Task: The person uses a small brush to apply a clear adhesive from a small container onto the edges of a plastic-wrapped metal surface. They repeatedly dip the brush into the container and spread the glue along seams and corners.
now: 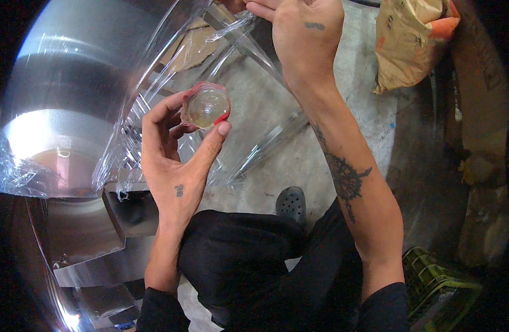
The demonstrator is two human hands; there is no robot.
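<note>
My left hand (174,149) is closed around a small round see-through object (206,109) with a reddish, crinkled rim. Thumb and fingers grip it from opposite sides; I cannot make out its exact kind. Farther off, at the upper edge, my right hand (307,41) shows its back, with the visible fingers stretched to the left. Its fingertips are partly cut off, and nothing shows in its grasp. Clear stretch film (246,41) hangs in creased strands around a metal frame, behind the left hand and beside the right one.
A large shiny metal cylinder (66,105) fills the left, partly wrapped in film. Below it are angled metal plates (94,265). Cardboard (193,50) lies behind the film. A brown paper sack (406,41) stands upper right and a green plastic crate (439,293) lower right. My shoe (291,203) rests on the concrete floor.
</note>
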